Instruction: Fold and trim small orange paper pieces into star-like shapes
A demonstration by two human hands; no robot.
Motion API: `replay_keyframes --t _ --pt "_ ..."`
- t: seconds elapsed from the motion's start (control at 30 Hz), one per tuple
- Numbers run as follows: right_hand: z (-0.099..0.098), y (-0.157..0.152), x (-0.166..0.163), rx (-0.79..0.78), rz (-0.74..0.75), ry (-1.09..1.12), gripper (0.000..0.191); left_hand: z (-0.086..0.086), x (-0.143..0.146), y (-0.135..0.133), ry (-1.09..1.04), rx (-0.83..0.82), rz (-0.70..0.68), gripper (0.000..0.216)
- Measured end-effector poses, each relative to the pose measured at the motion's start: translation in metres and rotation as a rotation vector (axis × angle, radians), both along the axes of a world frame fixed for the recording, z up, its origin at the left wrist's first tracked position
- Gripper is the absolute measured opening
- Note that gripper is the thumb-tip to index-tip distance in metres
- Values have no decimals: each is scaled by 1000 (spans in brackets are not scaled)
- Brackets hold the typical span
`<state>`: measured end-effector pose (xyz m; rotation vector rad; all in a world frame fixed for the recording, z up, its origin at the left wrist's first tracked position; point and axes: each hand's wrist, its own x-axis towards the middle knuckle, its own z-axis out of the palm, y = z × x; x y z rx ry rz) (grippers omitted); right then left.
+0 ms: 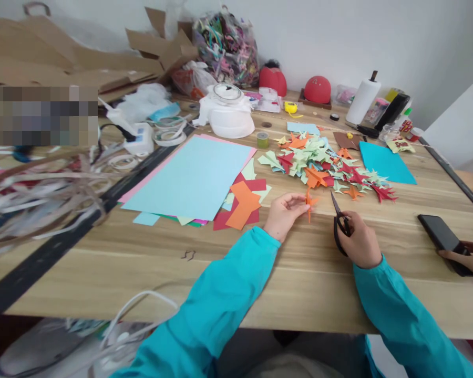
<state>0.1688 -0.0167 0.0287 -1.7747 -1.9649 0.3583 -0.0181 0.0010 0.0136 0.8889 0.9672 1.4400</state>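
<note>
Between the thumb and fingers of my left hand (287, 214) is a small orange folded paper crane (309, 202), held just above the table. My right hand (360, 239) grips a pair of black-handled scissors (341, 223), the blades pointing up and away from me, a little right of the crane. Whether the blades are fully closed is hard to make out. Just beyond both hands lies a heap of folded paper cranes (311, 157) in pale green, orange, red and light blue. Orange paper scraps (242, 205) lie on red ones to the left of my left hand.
Large light blue sheets (193, 176) lie left of centre, and a turquoise sheet (388, 163) lies right of the heap. At the right edge another person's hand (467, 257) touches a black phone (439, 233). A white cap-like object (228, 113) and tangled cords (63, 194) stand farther left.
</note>
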Motion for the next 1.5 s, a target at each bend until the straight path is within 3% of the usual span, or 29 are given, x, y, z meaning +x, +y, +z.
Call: replay_keyframes --t 0.1,0.2,0.43,0.6,0.7,0.77,0.83,0.9,0.97,1.03,1.23,1.5 --pt "-8 5 6 135 22 -183 35 7 5 -6 -185 -166 -100 28" --pt "-17 11 12 219 26 -358 37 12 7 -10 -241 -222 -149 28" --pt "-26 18 19 200 23 -626 36 15 8 -11 -265 -246 -176 26" --pt "-23 19 19 197 -27 -616 30 15 8 -12 -257 -237 -204 25" --pt "-17 17 15 303 -27 -396 26 13 8 -12 -240 -216 -215 25" --pt "-14 14 8 348 59 -88 27 12 8 -12 -227 -198 -223 27" --pt "-12 11 -2 224 176 282 28 11 9 -11 -218 -185 -231 28" --pt "-13 10 -14 -22 264 651 35 10 10 -11 -216 -180 -238 29" --pt "-16 11 -24 -229 242 907 39 9 11 -11 -220 -180 -241 30" --pt "-17 14 -31 -299 204 1081 40 7 12 -11 -219 -185 -228 31" --pt "-19 21 -44 -259 204 1242 38 1 12 -8 -130 -151 -128 30" --pt "-31 27 -50 -129 199 1086 31 -4 5 -4 321 68 65 23"
